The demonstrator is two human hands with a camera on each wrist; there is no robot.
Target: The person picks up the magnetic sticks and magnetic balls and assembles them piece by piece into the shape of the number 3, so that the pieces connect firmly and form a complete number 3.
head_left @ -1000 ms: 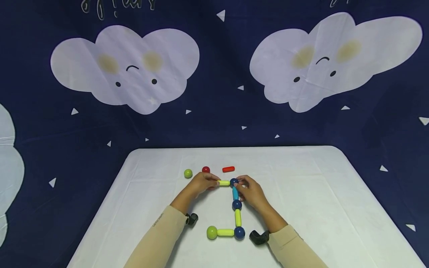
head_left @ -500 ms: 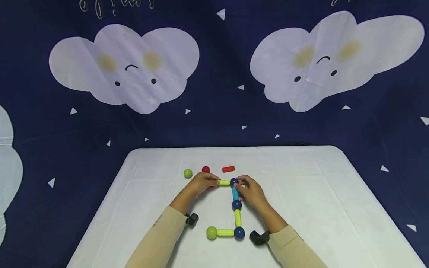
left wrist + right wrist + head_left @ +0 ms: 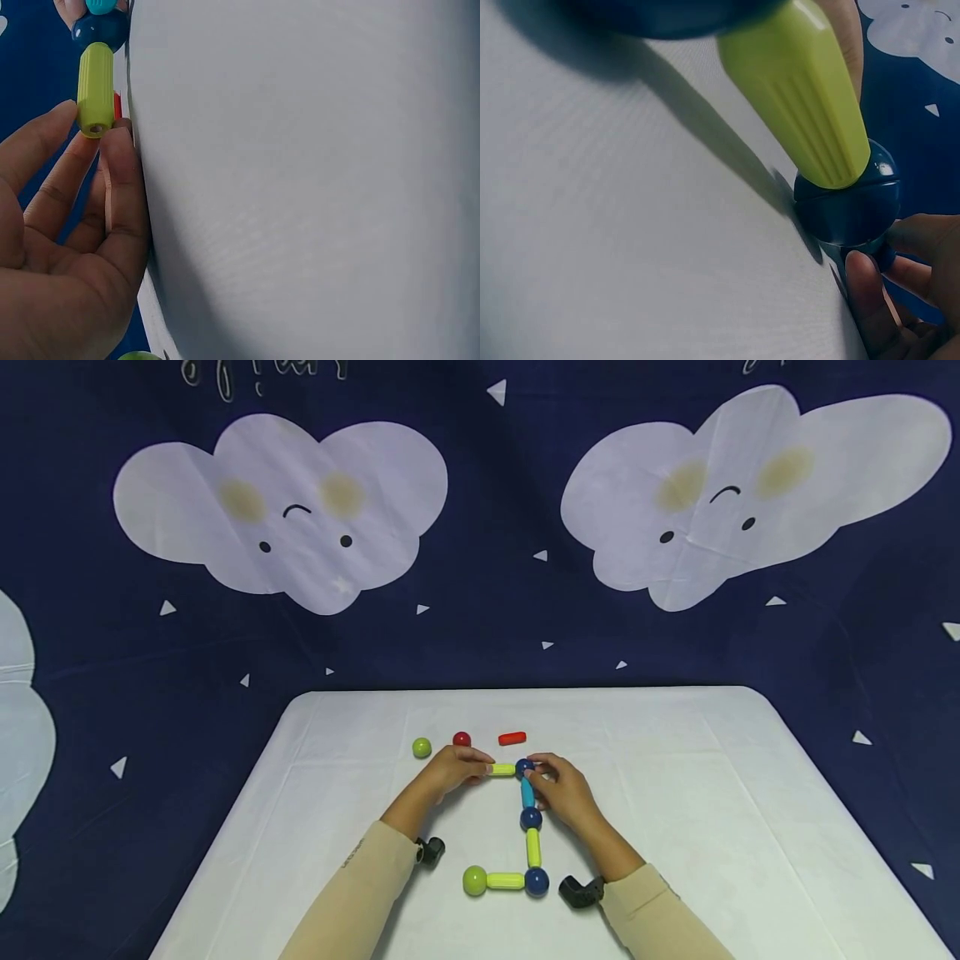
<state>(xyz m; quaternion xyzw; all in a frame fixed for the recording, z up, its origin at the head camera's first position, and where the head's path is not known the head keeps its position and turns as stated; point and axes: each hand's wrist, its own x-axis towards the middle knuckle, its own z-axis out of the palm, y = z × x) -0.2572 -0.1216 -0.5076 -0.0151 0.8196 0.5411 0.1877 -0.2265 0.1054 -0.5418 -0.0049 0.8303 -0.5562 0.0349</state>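
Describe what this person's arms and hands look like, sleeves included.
The left sleeve and right sleeve are beige, the left marked with dark lettering too small to read. Rounded black devices sit at both wrists. The left hand and right hand wear no gloves.

A white table (image 3: 697, 827) spreads beneath my left hand (image 3: 450, 770) and right hand (image 3: 564, 792); beyond them, I see a navy cloth (image 3: 480, 527) printed with pale clouds (image 3: 300, 531) and small triangles (image 3: 497, 392).
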